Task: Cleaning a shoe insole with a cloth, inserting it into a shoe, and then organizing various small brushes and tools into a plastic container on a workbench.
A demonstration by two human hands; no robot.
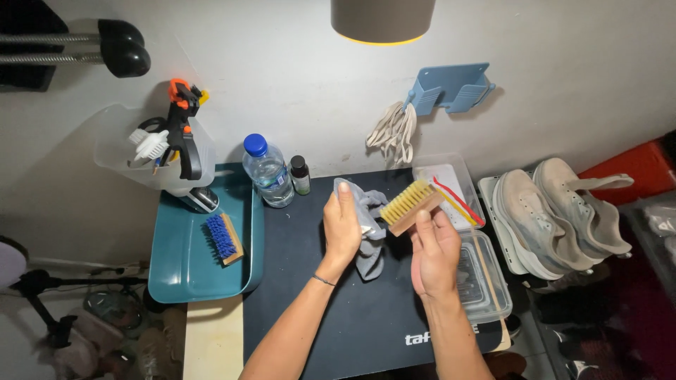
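My left hand (342, 224) is closed around a grey cloth (369, 232), whose loose end hangs down below my palm, above the dark mat (310, 295) on the table (211, 345). My right hand (434, 251) grips the wooden back of a brush with pale yellow bristles (410, 205), holding it tilted with the bristles facing up and away from me, just beside the cloth. Both are raised over the mat, close together. To my left sits a teal tray (184, 271) with a blue-bristled brush (224, 238) lying in it. A water bottle with a blue cap (267, 172) and a small dark bottle (300, 175) stand at the back of the mat. To my right lie clear plastic containers (479, 278), and past them a pair of worn grey sneakers (560, 211). White laces (394, 131) hang from a blue wall holder (451, 88).
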